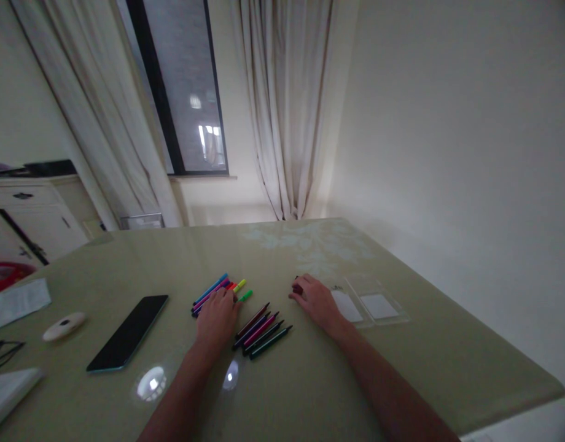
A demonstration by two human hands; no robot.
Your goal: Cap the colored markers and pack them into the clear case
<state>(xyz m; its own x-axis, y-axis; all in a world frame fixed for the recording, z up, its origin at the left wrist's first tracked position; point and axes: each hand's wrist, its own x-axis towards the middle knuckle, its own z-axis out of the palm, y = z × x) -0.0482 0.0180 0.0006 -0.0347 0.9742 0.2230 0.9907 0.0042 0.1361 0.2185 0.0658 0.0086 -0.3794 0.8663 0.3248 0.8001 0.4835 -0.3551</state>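
Observation:
My left hand (218,314) lies over a bunch of capped markers (212,291) in blue, purple, red and yellow. Its fingers are curled down on them, and a green marker (245,296) sticks out beside the fingertips. Between my hands, several uncapped dark and magenta markers (260,331) lie side by side, tips pointing away to the right. My right hand (314,301) rests on the table with fingers bent round small dark pieces (297,287), whose kind is mostly hidden. Right beside it lies an open clear plastic case (395,312) with white inserts.
Left of the markers lies a black-screened phone (128,331), then a pale oval mouse (64,326). A white device (10,393), a dark cable (3,353) and a pale packet (19,302) sit at the left edge. The table (425,368) runs along the right wall.

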